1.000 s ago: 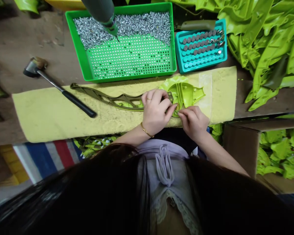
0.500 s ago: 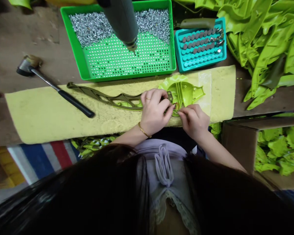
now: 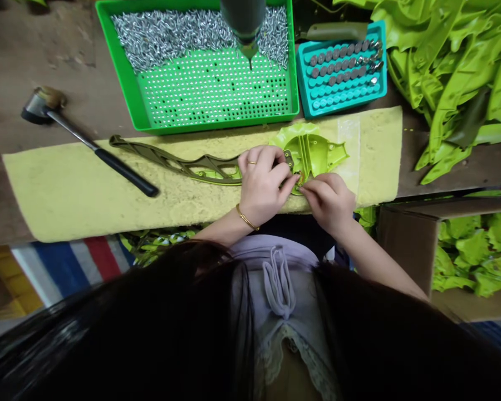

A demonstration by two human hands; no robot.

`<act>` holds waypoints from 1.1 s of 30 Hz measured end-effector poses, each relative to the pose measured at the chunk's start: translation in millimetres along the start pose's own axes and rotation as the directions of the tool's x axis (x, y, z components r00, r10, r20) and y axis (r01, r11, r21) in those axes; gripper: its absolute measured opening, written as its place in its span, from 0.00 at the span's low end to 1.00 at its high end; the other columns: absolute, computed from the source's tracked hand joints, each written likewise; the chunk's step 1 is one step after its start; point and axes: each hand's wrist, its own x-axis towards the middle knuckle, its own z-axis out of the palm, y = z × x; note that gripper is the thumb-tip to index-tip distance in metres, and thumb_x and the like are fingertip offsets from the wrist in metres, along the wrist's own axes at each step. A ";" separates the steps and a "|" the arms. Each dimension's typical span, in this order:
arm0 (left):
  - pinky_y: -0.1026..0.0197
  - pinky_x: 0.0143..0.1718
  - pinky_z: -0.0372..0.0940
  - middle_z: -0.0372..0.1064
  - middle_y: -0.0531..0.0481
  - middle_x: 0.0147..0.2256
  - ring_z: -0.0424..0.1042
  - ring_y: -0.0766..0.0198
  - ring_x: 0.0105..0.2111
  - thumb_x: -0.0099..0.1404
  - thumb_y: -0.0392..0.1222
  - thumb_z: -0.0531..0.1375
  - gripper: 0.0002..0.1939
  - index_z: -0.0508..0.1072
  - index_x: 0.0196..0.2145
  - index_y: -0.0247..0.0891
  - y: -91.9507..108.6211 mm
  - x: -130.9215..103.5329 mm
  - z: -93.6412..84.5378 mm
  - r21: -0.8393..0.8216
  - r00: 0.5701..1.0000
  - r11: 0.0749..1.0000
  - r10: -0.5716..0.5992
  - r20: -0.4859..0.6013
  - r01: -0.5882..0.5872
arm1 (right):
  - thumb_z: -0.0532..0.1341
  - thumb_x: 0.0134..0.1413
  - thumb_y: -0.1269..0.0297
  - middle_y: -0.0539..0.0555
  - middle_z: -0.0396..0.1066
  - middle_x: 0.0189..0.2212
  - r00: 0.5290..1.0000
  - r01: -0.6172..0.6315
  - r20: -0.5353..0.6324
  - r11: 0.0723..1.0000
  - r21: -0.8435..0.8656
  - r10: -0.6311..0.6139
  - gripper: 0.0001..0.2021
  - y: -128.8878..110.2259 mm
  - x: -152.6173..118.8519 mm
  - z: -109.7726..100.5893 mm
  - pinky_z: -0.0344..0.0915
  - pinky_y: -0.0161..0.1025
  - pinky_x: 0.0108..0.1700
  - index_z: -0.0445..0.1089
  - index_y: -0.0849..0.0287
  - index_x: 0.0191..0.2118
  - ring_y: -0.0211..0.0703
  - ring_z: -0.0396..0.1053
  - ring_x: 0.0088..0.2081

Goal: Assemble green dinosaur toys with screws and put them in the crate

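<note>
A lime-green plastic shell (image 3: 317, 153), hollow side up, lies on the yellow mat (image 3: 171, 209) with a long olive lattice piece (image 3: 167, 161) reaching left from it. My left hand (image 3: 265, 181) rests over the place where the two join, its fingers curled and its thumb and fingertip pressed at a small part inside the shell. From the right, my right hand (image 3: 329, 200) pinches at the same spot, thumb against fingertip. Something small and reddish-orange shows between the hands; what exactly each hand grips is too small to make out.
Behind the mat stand a green tray (image 3: 217, 120) of screws and a teal box (image 3: 346, 106) with grey round parts. A screwdriver (image 3: 246, 28) hangs over the tray. A hammer (image 3: 121, 170) lies left; lime-green shells (image 3: 451, 72) pile up right, above a cardboard box (image 3: 409, 228).
The hanging screwdriver has swung right and away over the tray. My right hand has shifted slightly up and left at the shell; the left keeps its place.
</note>
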 end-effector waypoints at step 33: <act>0.41 0.55 0.61 0.70 0.43 0.45 0.67 0.52 0.51 0.66 0.34 0.57 0.10 0.77 0.40 0.42 -11.8 -15.8 -23.6 -0.032 0.974 0.988 0.145 -0.176 -0.153 | 0.57 0.58 0.49 0.68 0.72 0.44 0.795 -0.594 -0.206 0.801 -0.074 0.571 0.24 147.3 291.3 -64.8 0.67 0.52 0.46 0.64 0.65 0.51 0.53 0.71 0.44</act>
